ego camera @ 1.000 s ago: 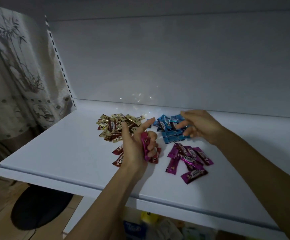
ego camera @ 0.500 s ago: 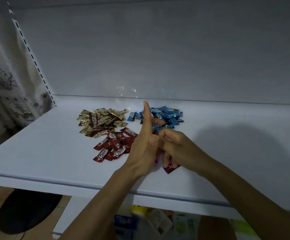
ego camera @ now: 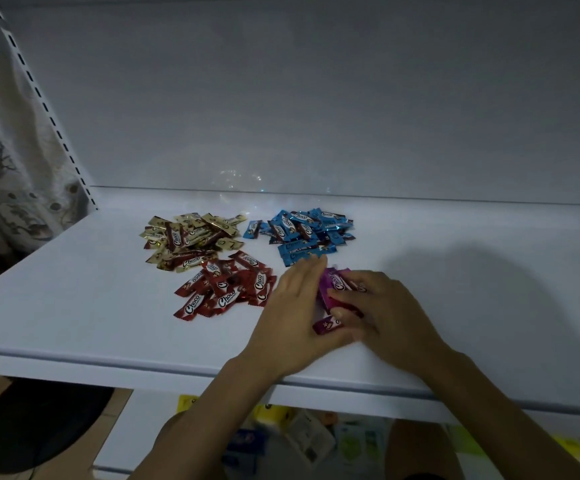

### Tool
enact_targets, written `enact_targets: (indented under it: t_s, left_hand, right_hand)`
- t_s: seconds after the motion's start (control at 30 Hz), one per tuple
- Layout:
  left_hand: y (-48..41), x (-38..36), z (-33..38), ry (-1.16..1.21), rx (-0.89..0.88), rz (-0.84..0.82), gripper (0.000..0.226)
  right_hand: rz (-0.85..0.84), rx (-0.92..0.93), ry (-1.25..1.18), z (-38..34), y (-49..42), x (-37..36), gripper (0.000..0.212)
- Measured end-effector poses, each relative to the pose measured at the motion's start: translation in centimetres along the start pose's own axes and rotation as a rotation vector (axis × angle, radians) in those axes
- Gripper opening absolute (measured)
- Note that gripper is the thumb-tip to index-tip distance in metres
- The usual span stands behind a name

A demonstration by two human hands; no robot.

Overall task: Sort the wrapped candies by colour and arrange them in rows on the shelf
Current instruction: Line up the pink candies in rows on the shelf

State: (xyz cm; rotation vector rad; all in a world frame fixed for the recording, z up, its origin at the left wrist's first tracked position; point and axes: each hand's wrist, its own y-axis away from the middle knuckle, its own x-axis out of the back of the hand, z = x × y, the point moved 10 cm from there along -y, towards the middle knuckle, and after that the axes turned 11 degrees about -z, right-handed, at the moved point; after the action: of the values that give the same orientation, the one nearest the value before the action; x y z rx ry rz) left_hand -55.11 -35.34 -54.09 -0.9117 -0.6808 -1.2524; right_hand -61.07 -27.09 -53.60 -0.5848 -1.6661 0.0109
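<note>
Four piles of wrapped candies lie on the white shelf point(ego camera: 74, 289): gold point(ego camera: 188, 240) at the back left, blue point(ego camera: 304, 233) at the back right, red point(ego camera: 226, 289) in front of the gold, and purple point(ego camera: 332, 282) to the right of the red. My left hand point(ego camera: 292, 306) lies flat with its fingers straight, its edge against the left side of the purple pile. My right hand point(ego camera: 385, 313) comes in from the right, its fingers curled over the purple candies. Both hands hide most of that pile.
A slotted upright point(ego camera: 49, 116) and a patterned curtain point(ego camera: 1, 168) stand at the left. The grey back panel closes the shelf behind the piles. Below the front edge are packaged goods point(ego camera: 302, 441) and a dark round object point(ego camera: 32, 431) on the floor.
My left hand, raised with candies a second ago, has come down flat beside the purple pile. My right hand left the blue pile and moved onto the purple candies.
</note>
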Motion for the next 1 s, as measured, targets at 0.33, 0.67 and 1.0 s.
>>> enact_targets:
  t_s: [0.33, 0.67, 1.0]
  left_hand:
    - [-3.7, -3.2, -1.6, -0.225, 0.079, -0.144, 0.114]
    - [-5.0, -3.5, -2.7, -0.199, 0.051, -0.117, 0.088]
    - [-4.6, -2.9, 0.6, -0.014, -0.026, -0.026, 0.056]
  right_hand:
    - [-0.102, -0.380, -0.295, 3.4, -0.1, -0.9, 0.048]
    - [-0.137, -0.429, -0.592, 3.8, 0.9, -0.9, 0.028]
    - [0.044, -0.490, -0.733, 6.3, 1.4, -1.2, 0.020]
